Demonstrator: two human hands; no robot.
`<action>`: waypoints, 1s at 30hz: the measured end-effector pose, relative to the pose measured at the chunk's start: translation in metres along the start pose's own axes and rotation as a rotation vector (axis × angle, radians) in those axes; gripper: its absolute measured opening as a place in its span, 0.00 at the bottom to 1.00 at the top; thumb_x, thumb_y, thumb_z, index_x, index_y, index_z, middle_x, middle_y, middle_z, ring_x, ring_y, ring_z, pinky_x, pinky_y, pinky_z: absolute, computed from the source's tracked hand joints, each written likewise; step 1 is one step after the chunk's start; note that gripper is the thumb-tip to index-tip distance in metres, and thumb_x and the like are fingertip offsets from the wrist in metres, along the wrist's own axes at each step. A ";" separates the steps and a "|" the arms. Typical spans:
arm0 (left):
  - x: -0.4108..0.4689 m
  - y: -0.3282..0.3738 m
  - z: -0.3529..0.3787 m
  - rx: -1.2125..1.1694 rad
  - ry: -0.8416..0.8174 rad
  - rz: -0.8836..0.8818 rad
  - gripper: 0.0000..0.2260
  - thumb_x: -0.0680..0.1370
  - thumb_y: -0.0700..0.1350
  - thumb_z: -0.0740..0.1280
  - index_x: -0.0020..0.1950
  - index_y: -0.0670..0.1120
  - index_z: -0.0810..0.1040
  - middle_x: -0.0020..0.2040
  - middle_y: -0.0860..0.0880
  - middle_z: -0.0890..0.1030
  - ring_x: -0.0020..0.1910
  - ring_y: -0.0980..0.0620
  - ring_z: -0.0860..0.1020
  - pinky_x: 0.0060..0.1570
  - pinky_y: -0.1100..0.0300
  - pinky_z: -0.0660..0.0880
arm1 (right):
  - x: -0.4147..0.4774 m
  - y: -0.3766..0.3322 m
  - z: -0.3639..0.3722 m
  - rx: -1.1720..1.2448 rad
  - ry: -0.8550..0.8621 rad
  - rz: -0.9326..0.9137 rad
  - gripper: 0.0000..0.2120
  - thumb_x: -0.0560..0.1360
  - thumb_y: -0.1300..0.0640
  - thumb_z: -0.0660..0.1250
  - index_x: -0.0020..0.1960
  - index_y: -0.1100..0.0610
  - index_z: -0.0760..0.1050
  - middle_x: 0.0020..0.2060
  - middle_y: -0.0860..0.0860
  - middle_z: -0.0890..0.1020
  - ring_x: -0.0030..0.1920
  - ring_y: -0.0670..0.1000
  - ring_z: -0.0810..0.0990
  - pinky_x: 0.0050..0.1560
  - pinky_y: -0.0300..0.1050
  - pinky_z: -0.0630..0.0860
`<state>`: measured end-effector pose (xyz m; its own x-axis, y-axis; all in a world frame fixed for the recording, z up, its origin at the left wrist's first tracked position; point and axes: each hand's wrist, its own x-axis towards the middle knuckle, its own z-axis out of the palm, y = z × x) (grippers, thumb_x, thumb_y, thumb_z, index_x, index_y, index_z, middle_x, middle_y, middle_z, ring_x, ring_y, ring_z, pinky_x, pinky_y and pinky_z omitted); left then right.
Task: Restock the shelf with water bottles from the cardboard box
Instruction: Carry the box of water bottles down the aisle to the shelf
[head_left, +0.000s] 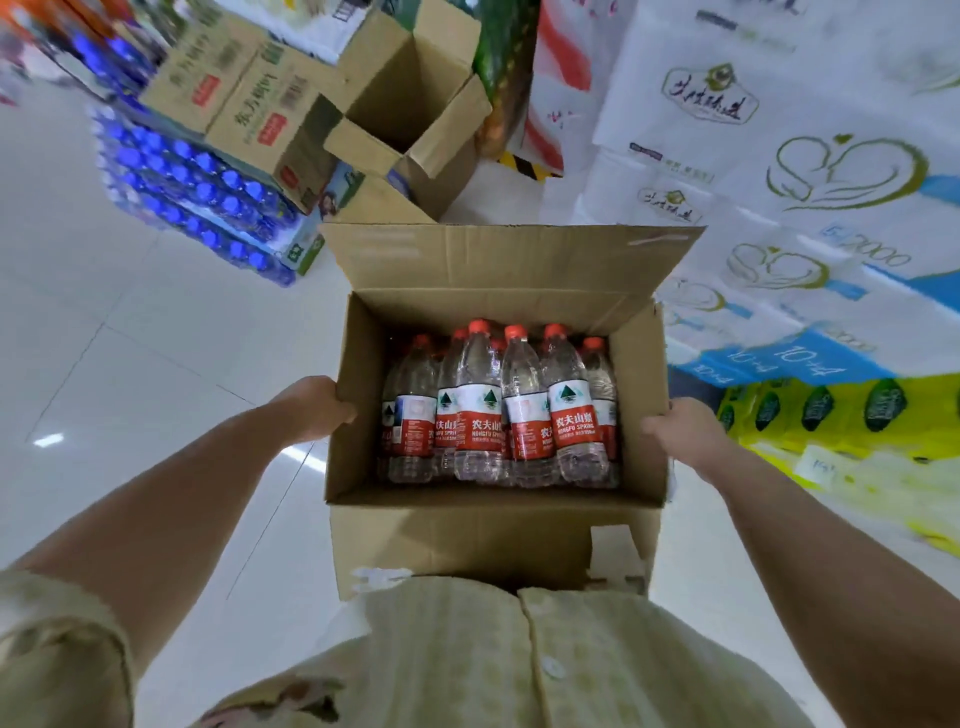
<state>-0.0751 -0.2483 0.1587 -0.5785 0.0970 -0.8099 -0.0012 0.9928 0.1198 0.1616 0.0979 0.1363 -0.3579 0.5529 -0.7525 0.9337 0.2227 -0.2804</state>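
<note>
Cardboard box, water bottles inside, left hand, right hand gripping (fingertips hidden)

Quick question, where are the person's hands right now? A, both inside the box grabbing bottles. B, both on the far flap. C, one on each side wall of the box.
C: the left hand holds the cardboard box by its left wall, the right hand by its right wall.

The glossy white tiled floor carries stacked shrink-wrapped packs of blue-capped bottles at the far left, tall piles of white tissue packs along the right, and yellow-green packs nearer.
</note>
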 end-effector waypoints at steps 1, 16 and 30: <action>-0.004 -0.010 -0.001 -0.024 0.008 -0.019 0.07 0.77 0.44 0.67 0.40 0.43 0.75 0.39 0.44 0.77 0.37 0.49 0.76 0.36 0.59 0.71 | 0.000 -0.009 0.001 -0.019 -0.015 -0.008 0.10 0.66 0.53 0.68 0.39 0.60 0.80 0.36 0.58 0.83 0.40 0.58 0.82 0.43 0.52 0.79; -0.010 -0.187 -0.036 -0.317 0.046 -0.177 0.04 0.74 0.44 0.68 0.41 0.45 0.77 0.43 0.44 0.80 0.42 0.48 0.79 0.42 0.56 0.77 | -0.023 -0.193 0.078 -0.290 -0.124 -0.193 0.07 0.70 0.59 0.69 0.38 0.63 0.75 0.34 0.58 0.77 0.34 0.56 0.75 0.34 0.45 0.68; 0.016 -0.365 -0.151 -0.499 0.103 -0.238 0.08 0.75 0.42 0.68 0.52 0.41 0.77 0.45 0.44 0.80 0.44 0.47 0.80 0.46 0.55 0.79 | -0.063 -0.400 0.207 -0.446 -0.149 -0.339 0.10 0.71 0.56 0.70 0.42 0.62 0.72 0.35 0.57 0.74 0.34 0.55 0.72 0.35 0.45 0.67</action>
<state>-0.2071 -0.6199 0.1884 -0.5917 -0.1583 -0.7905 -0.5128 0.8305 0.2176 -0.1866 -0.1923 0.1724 -0.6000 0.2798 -0.7495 0.6604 0.7020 -0.2666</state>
